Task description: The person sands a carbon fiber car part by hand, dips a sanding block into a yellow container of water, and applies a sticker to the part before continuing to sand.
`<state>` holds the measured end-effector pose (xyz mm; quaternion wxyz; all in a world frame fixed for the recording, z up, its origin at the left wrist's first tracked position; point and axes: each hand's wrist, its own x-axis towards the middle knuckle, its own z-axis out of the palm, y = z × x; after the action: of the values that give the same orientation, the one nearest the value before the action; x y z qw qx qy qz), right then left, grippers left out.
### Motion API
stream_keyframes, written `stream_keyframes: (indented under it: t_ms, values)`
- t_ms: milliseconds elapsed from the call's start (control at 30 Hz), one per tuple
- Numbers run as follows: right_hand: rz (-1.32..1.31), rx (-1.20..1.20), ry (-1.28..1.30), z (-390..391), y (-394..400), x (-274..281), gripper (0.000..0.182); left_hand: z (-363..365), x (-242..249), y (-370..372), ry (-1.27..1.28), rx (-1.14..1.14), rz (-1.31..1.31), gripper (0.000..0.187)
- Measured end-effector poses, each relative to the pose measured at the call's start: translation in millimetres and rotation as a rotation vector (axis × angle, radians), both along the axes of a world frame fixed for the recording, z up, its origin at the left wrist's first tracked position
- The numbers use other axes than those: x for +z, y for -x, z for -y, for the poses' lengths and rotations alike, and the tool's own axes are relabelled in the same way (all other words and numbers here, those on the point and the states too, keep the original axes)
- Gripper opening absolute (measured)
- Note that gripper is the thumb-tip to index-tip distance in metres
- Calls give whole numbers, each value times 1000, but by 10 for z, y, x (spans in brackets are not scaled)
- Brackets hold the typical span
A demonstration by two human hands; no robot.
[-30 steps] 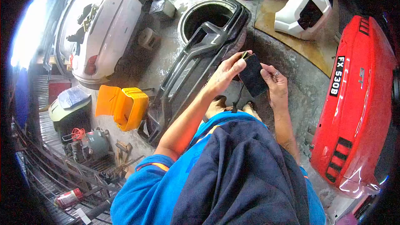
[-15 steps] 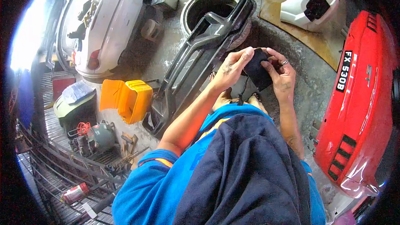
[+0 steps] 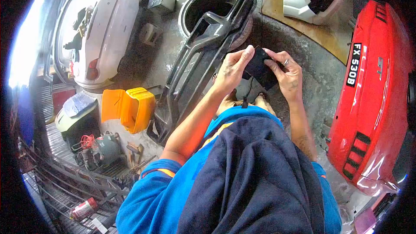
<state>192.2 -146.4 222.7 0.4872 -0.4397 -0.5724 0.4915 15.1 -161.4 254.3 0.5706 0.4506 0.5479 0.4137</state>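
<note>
Both hands hold a small black rectangular sheet (image 3: 263, 70) in front of my waist; its thin, dark look resembles sandpaper, but I cannot make out its surface. My left hand (image 3: 234, 66) pinches the sheet's upper left edge between thumb and fingers. At the upper right edge, my right hand (image 3: 284, 70), with a ring on one finger, also grips it with thumb and bent fingertips. Just left of the hands, a glossy black car bumper (image 3: 184, 67) lies slanted, its far end resting on a round rimmed drum or tyre (image 3: 184, 15).
On the right stands a red bumper (image 3: 368, 91) with a number plate. A white car rear (image 3: 104, 34) is at upper left, a white bumper part (image 3: 299, 6) at upper right. An orange container (image 3: 138, 110), a compressor (image 3: 106, 145) and a metal rack (image 3: 60, 173) are on the left.
The black sheet has tilted and its lower end has swung to the right, while both hands keep hold of it. The whole view has shifted slightly.
</note>
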Motion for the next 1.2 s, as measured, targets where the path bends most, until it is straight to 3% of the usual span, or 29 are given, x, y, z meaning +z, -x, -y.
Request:
stream_keyframes:
  t_ms: [267,367,433,667,733,867,933,1033,1200]
  values:
    - [44,-4,-3,14,11,4,33,-1,39,-6,71,4,90,52]
    - [53,-14,49,20,7,5,33,51,126,-34,31,78,-85,52]
    - [47,-22,44,32,17,21,33,35,59,-19,55,-11,117,52]
    - [-7,28,22,33,9,58,28,22,23,46,174,-36,164,51]
    - [21,26,1,45,16,136,27,65,116,-5,73,54,108,51]
    - [73,33,-54,47,5,227,24,125,198,-12,-199,-5,-36,51]
    - [55,43,-66,55,14,224,23,132,294,-32,26,69,68,49]
    - [14,57,-69,76,36,167,23,78,96,101,110,-33,284,47]
    - [10,81,-78,84,44,142,22,149,68,79,103,17,309,46]
